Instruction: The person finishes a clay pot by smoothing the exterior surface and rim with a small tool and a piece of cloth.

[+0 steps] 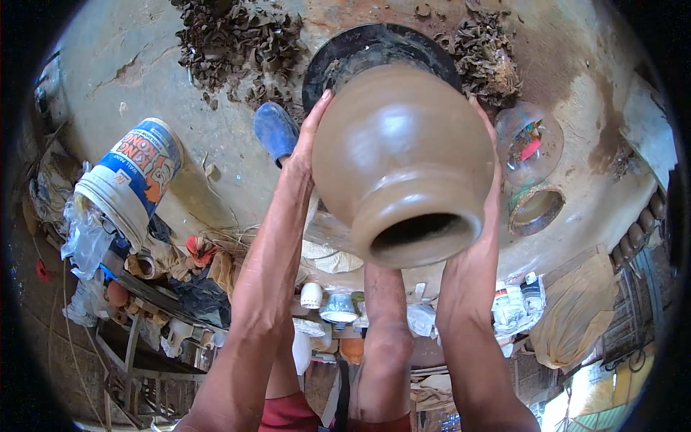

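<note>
A large, round, wet-looking brown clay pot (410, 137) is between my two hands, tilted with its dark mouth towards me. My left hand (305, 147) presses along its left side, thumb or fingertip showing near the far end. On the opposite side my right hand (492, 209) wraps the wall, most of its fingers hidden by the pot. Behind the pot lies a black round wheel disc (338, 61) smeared with clay; the pot covers its near part, and I cannot tell whether they touch.
Dark clay shavings (237, 47) heap left of the disc, and another shavings pile (489, 65) sits at its right. A blue shoe (276, 131) is near my left wrist. A paint bucket (129, 183) lies at left; a clear round container (531, 140) and a clay ring (538, 210) are at right.
</note>
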`<state>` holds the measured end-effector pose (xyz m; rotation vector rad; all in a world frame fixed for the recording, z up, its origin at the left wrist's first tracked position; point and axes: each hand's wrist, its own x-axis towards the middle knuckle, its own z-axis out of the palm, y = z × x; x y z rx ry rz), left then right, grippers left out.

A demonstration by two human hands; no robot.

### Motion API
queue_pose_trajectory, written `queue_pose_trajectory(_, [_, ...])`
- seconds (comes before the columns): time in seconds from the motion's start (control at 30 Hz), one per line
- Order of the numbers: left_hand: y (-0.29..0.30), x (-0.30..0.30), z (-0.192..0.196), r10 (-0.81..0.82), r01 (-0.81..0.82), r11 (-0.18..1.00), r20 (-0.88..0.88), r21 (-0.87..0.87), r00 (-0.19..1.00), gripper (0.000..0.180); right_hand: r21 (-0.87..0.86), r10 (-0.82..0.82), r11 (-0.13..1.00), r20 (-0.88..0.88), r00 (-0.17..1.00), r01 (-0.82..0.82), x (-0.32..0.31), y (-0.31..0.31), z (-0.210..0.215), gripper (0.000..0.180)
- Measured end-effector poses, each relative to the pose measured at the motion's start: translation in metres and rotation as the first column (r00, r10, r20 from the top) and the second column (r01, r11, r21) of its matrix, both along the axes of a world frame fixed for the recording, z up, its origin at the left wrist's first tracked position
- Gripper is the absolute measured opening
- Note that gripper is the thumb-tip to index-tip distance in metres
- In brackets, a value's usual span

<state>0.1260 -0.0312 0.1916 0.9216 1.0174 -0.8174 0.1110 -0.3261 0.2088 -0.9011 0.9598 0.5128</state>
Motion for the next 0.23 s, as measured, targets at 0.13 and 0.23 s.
queue_pose_trajectory(0.13, [0.023, -0.024, 0.011, 0.060, -0.056, 0.990, 0.027, -0.131, 0.998, 0.070, 0.066, 0.038, 0.997, 0.049, 0.998, -0.041, -0.006, 0.020, 0.037, 0.066])
queue_pose_trajectory(0.23, [0.036, -0.034, 0.026, 0.004, 0.006, 0.987, 0.061, -0.159, 0.998, 0.070, 0.104, 0.077, 0.991, 0.096, 0.992, -0.087, -0.010, 0.030, 0.081, 0.075])
